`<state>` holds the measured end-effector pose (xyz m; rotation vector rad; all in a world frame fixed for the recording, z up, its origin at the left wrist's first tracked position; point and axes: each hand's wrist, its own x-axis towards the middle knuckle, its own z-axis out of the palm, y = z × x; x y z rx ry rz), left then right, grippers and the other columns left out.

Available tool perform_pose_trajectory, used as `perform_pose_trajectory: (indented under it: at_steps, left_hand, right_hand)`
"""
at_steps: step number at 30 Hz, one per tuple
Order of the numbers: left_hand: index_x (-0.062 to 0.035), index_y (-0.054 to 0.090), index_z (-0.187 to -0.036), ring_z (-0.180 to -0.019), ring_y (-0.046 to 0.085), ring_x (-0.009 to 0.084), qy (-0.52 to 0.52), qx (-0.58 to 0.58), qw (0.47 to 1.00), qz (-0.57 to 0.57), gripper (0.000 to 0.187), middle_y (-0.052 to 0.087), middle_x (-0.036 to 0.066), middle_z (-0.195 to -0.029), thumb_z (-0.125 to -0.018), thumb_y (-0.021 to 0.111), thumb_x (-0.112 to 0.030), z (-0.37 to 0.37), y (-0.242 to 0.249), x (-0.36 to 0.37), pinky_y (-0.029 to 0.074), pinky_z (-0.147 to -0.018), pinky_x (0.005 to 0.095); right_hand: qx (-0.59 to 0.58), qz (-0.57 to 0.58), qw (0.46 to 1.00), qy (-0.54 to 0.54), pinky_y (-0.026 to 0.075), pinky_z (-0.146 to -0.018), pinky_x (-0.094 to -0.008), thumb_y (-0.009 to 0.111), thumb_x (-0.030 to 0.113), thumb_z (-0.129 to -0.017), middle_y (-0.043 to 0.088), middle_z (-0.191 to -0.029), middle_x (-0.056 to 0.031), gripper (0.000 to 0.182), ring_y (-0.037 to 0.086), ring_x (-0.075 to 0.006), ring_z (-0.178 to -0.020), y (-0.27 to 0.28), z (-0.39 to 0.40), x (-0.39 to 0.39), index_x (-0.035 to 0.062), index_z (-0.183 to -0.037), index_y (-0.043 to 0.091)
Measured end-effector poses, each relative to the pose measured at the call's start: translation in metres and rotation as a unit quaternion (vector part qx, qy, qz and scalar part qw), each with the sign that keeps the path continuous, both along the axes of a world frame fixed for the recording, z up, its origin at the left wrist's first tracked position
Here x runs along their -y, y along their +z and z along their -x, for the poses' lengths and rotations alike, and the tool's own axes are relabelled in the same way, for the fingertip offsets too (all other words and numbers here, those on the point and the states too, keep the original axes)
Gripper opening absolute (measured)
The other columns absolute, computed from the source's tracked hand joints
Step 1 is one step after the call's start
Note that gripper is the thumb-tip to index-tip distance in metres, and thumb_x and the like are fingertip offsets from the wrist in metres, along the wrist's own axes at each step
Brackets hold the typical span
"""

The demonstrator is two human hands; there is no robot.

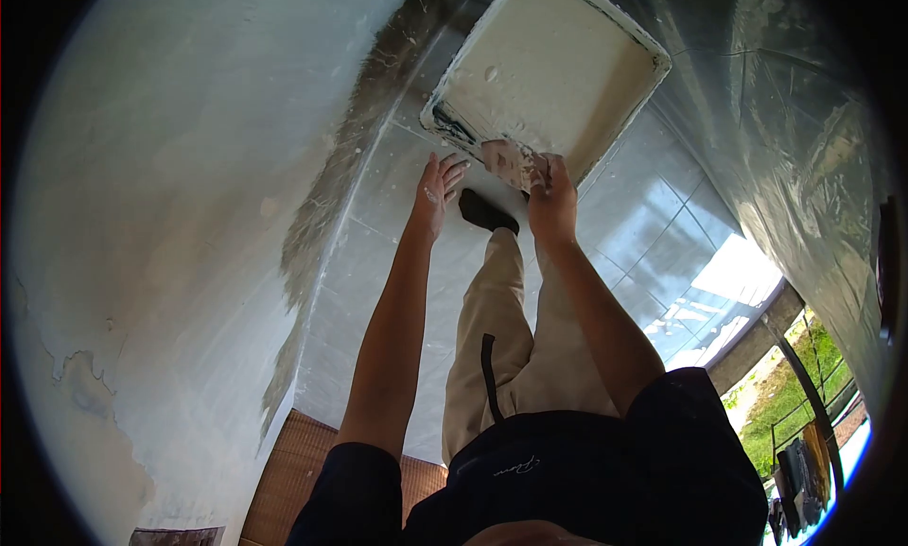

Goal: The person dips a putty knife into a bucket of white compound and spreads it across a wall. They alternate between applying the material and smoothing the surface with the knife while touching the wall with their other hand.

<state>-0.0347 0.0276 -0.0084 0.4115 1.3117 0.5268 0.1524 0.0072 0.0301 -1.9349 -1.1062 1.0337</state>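
A large rectangular tray (586, 158) with a crusted rim holds pale, creamy material. My right hand (553, 201) grips a flat scraper (512, 164) smeared with the same pale stuff, at the tray's near edge. Just left of it, my left hand (441, 185) is held out with its fingers apart and nothing in it, below the tray's near left corner. White smudges show on its skin. Beneath the hands is my foot in a dark covering (488, 211).
On the left rises a whitish wall (189, 215) with a rough grey strip along its base. Grey tiles (369, 262) cover the floor. Clear plastic sheeting (785, 139) hangs at the right. A brown woven surface (288, 470) lies at the lower left.
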Motion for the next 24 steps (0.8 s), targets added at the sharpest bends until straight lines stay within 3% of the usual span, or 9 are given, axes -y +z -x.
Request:
perform_pose_trajectory:
  at_steps: [3,6,8,18,24]
  left_hand:
    - [-0.0024,0.027,-0.148,-0.141,0.026,0.0301,-0.007,0.017,1.0,-0.003,0.086,0.038,0.016,-0.148,-0.092,0.021,-0.069,-0.011,0.001,0.002,0.008,-0.114,0.0482]
    - [-0.0015,0.025,-0.148,-0.14,0.027,0.03,0.009,0.03,1.0,0.002,0.087,0.035,0.017,-0.149,-0.092,0.022,-0.068,-0.02,0.002,0.002,0.011,-0.114,0.0469]
    - [-0.0014,0.023,-0.149,-0.14,0.029,0.0301,0.026,0.037,0.999,0.004,0.087,0.033,0.019,-0.15,-0.092,0.023,-0.068,-0.022,0.0,0.004,0.013,-0.113,0.046]
    - [-0.0015,0.023,-0.149,-0.139,0.03,0.0316,0.009,0.041,0.999,-0.003,0.09,0.035,0.019,-0.149,-0.091,0.024,-0.07,-0.022,0.003,0.007,0.014,-0.113,0.0465]
    - [-0.0021,0.024,-0.149,-0.139,0.03,0.0316,0.013,0.046,0.999,0.0,0.091,0.037,0.019,-0.148,-0.09,0.025,-0.071,-0.022,0.001,0.007,0.014,-0.113,0.0474]
  right_hand:
    - [0.031,-0.075,0.995,0.058,0.048,-0.079,-0.0469,0.048,-0.008,-0.08,0.064,-0.098,-0.0232,0.031,0.061,-0.0433,-0.093,-0.012,-0.028,-0.046,0.0021,-0.109,0.052]
    - [0.076,-0.082,0.983,0.143,0.047,-0.087,-0.0425,0.047,-0.01,-0.078,0.063,-0.105,-0.023,0.039,0.059,-0.0428,-0.102,-0.023,-0.04,-0.082,0.0019,-0.115,0.052]
    - [0.15,-0.154,0.959,0.186,0.048,-0.085,-0.0471,0.049,-0.012,-0.072,0.061,-0.105,-0.0225,0.048,0.057,-0.0409,-0.1,-0.031,-0.039,-0.096,0.0018,-0.118,0.053]
    - [0.22,-0.163,0.922,0.275,0.049,-0.084,-0.0465,0.052,-0.011,-0.072,0.06,-0.1,-0.0211,0.047,0.057,-0.0392,-0.095,-0.045,-0.025,-0.117,-0.0019,-0.118,0.054]
    - [0.18,-0.109,0.929,0.306,0.048,-0.088,-0.0438,0.049,-0.012,-0.07,0.061,-0.105,-0.0238,0.051,0.058,-0.0397,-0.099,-0.047,-0.026,-0.12,-0.0034,-0.12,0.053]
